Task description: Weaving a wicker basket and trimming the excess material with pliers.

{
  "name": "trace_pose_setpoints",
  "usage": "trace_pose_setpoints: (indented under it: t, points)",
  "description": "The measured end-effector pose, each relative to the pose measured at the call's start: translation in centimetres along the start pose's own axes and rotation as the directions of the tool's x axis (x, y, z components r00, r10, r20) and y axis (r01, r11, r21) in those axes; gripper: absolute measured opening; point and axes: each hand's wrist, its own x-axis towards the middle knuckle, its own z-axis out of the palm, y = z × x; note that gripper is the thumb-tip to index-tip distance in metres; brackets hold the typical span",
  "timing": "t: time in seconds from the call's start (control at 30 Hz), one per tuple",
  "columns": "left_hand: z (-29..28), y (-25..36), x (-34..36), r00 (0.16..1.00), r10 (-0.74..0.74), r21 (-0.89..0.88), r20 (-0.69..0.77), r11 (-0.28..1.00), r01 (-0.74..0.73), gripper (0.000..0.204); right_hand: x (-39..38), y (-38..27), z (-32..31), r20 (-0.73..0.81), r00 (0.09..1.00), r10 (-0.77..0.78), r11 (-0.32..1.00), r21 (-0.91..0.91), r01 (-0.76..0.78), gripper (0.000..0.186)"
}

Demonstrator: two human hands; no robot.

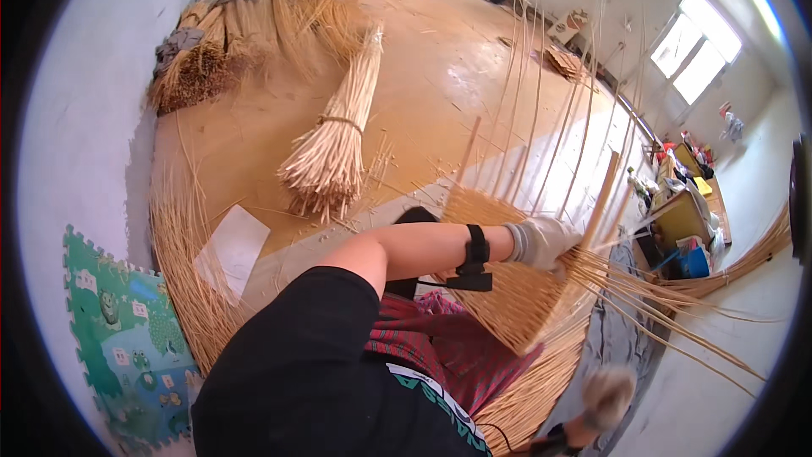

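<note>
Seemingly left grip [544,243] clasps edge of woven panel [507,305]; right grip [607,396] apart, blurred, can't tell state.

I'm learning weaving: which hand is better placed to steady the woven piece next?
Left, probably: the left hand is at the woven piece, near the loose canes, while the blurred right hand is away from it.

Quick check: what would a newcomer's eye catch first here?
Probably the woven wicker panel below right of centre, with long canes fanning rightward and the gloved left hand at its right edge. Next, the tied bundle of pale sticks on the floor, above left of centre. Then the bright window, upper right.
</note>
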Motion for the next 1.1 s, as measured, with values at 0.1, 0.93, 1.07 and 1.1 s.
trace_pose_setpoints:
  t: [0.1,0.93,1.07,1.1]
  points:
    - [-3.3,4.5,-2.4,1.0,-0.014,-0.226,0.028,0.974,0.02,0.063,3.2,9.7,-12.8,-0.722,0.692,-0.014,0.863,-0.358,-0.356,0.043]
    - [5.9,-5.7,-7.6,0.883,-0.427,-0.367,-0.195,0.867,0.338,0.073,0.6,25.1,-3.5,-0.778,0.601,-0.182,0.702,-0.531,-0.474,0.048]
    - [7.4,-8.5,-10.1,0.872,-0.36,-0.413,-0.331,0.887,0.209,0.064,0.9,26.0,-1.8,-0.73,0.672,-0.124,0.735,-0.523,-0.433,0.048]
    - [7.4,-8.5,-10.5,0.868,-0.337,-0.505,-0.363,0.855,0.121,0.064,1.1,25.4,-1.2,-0.701,0.709,-0.069,0.674,-0.557,-0.485,0.049]
